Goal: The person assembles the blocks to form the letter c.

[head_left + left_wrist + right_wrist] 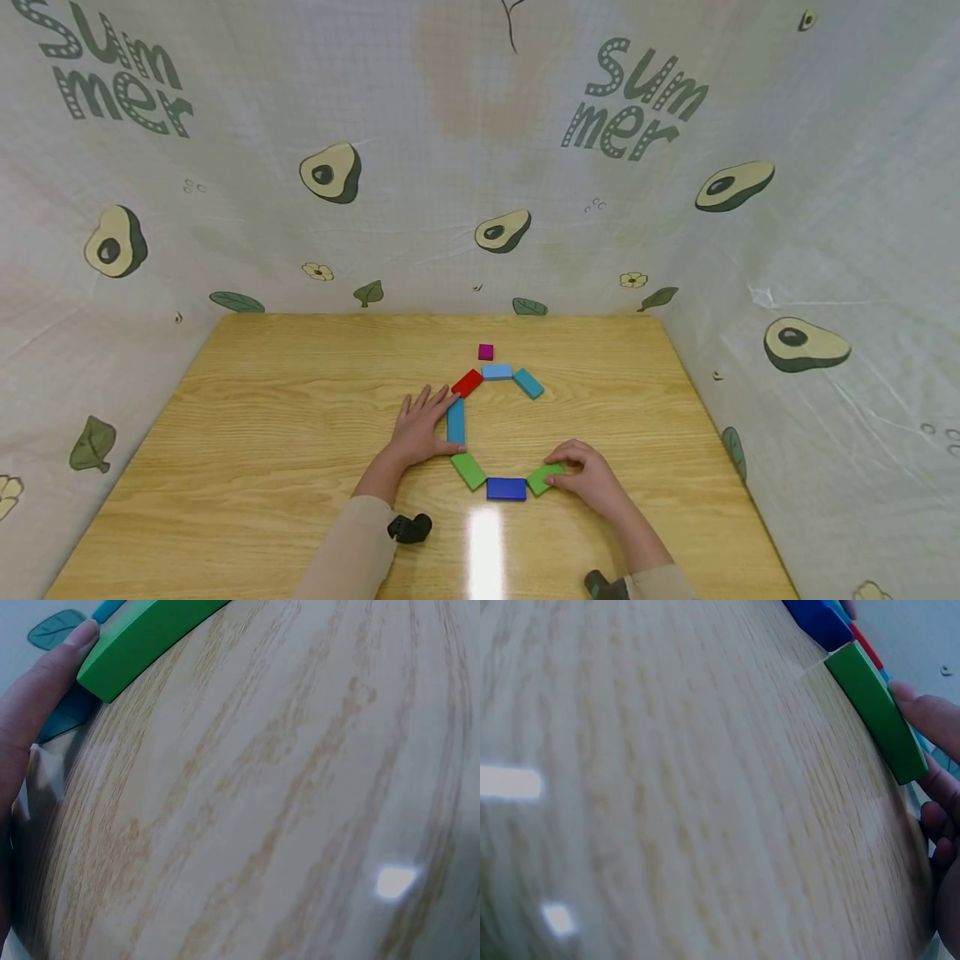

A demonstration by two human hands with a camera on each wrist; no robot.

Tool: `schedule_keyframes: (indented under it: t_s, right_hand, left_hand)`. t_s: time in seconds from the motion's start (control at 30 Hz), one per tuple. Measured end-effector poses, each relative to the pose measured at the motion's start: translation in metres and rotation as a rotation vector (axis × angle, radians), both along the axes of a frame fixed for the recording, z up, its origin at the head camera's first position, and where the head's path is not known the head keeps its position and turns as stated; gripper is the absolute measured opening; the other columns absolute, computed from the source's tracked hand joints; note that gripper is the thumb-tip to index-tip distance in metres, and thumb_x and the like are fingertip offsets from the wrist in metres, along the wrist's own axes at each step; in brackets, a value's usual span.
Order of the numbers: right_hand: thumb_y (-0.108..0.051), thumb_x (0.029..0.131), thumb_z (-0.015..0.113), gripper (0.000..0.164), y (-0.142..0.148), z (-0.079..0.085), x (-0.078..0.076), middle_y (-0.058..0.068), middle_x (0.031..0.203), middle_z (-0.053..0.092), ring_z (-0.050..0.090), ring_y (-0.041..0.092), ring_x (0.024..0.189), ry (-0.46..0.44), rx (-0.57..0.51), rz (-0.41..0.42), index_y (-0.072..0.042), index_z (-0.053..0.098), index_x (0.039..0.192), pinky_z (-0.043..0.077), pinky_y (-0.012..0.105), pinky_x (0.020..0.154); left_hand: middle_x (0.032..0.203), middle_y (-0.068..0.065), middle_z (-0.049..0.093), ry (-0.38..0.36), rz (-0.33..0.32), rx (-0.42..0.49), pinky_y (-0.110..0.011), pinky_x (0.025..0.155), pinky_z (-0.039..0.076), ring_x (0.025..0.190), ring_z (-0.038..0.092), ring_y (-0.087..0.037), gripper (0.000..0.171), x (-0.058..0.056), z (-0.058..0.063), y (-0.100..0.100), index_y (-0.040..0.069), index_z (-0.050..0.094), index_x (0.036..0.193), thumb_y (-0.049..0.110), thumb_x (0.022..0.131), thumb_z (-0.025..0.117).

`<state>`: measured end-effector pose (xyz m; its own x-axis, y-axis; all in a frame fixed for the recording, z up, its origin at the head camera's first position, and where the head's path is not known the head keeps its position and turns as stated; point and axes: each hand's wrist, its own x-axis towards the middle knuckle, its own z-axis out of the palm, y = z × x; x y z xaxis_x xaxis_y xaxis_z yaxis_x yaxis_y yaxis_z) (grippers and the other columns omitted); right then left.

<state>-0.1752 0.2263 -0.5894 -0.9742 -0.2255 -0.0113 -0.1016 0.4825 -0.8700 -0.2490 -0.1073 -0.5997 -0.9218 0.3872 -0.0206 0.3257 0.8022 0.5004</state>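
Observation:
On the wooden table, colored blocks lie end to end in a ring with a gap on its right side. My right hand (589, 481) pinches a green block (543, 479) between thumb and fingers; its left end meets a dark blue block (506, 489). With fingers spread, my left hand (420, 433) rests at the ring's left side. Its index fingertip is by the red block (467, 383) and the top of a long blue block (456, 423). Its thumb touches near that block's lower end, close to another green block (468, 471).
A light blue block (497, 372) and a teal block (528, 383) form the ring's top right. Behind them sits a small magenta cube (486, 352). Printed cloth (420, 108) hangs round the back and sides of the table (300, 375).

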Motion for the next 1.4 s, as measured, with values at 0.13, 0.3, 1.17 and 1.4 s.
schedule_keyframes:
  t_s: [0.13,0.3,1.17,1.4]
  right_hand:
    - [-0.020,0.075,0.085,0.023,0.000,0.000,0.000,-0.005,0.102,0.065,0.056,0.017,0.101,0.004,-0.004,0.004,-0.017,0.076,0.096,0.044,0.029,0.086]
    - [-0.022,0.075,0.085,0.024,0.000,-0.001,-0.001,-0.005,0.103,0.065,0.056,0.021,0.103,-0.003,-0.006,0.001,-0.017,0.076,0.097,0.044,0.031,0.089]
    - [-0.006,0.079,0.080,0.024,-0.014,0.038,0.010,0.012,0.108,0.065,0.055,0.031,0.107,-0.039,0.001,0.001,-0.001,0.074,0.102,0.044,0.035,0.092]
    - [-0.006,0.079,0.081,0.024,-0.013,0.031,0.009,0.011,0.106,0.065,0.056,0.031,0.105,-0.016,0.008,-0.001,-0.002,0.074,0.101,0.044,0.034,0.092]
  left_hand:
    - [0.160,-0.004,0.022,-0.006,0.002,0.002,-0.057,0.112,-0.004,0.147,0.006,-0.033,0.101,0.000,0.002,0.000,0.024,0.033,0.154,0.065,0.072,0.075]
    - [0.160,-0.004,0.023,-0.010,0.007,-0.005,-0.058,0.112,-0.004,0.147,0.006,-0.033,0.101,0.000,0.002,0.001,0.025,0.033,0.154,0.065,0.072,0.075]
    - [0.160,-0.003,0.023,0.003,0.000,0.005,-0.057,0.112,-0.004,0.147,0.007,-0.033,0.101,0.000,0.001,0.001,0.025,0.033,0.154,0.066,0.071,0.075]
    - [0.160,-0.003,0.023,0.002,0.001,0.004,-0.058,0.112,-0.004,0.147,0.006,-0.033,0.101,0.001,0.001,0.001,0.025,0.033,0.154,0.065,0.071,0.075]
